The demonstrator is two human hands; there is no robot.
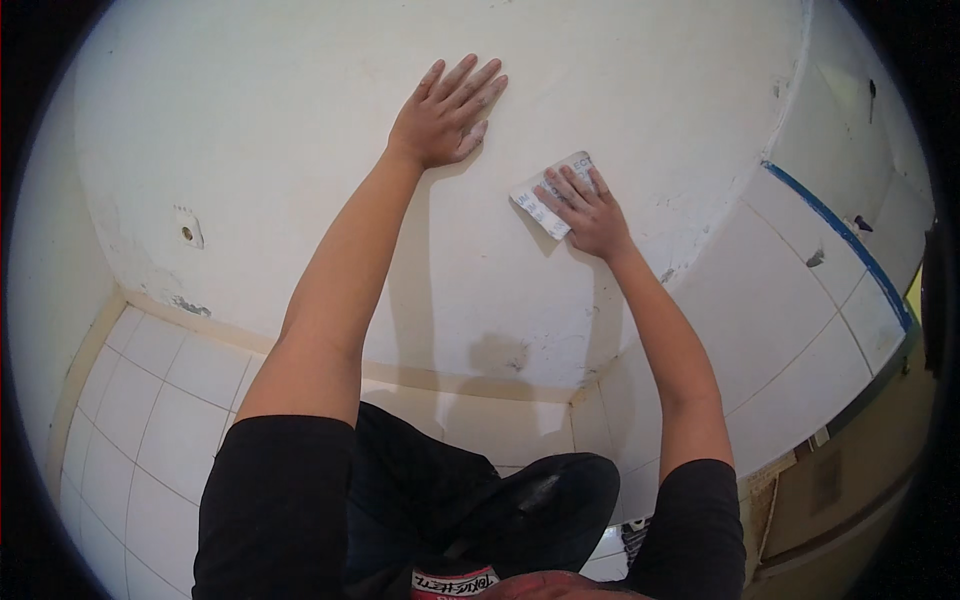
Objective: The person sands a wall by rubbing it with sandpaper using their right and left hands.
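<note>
My left hand (pixel 448 112) rests on the off-white painted wall (pixel 300 112) with its fingers spread and whitish dust on them. Lower and to the right, my right hand (pixel 589 214) presses a sheet of sandpaper (pixel 553 217) against the same wall. The sheet's pale printed backing faces me, and its lower left corner stands off the surface. Rough, flaked patches mark the wall below and to the right of the sheet.
A wall socket (pixel 189 229) is at the left. White floor tiles (pixel 180 420) meet the wall along a beige skirting. At the right stands a white-tiled surface (pixel 787 300) with a blue edge strip (pixel 840 232). My bent knee (pixel 555 502) is close to the wall.
</note>
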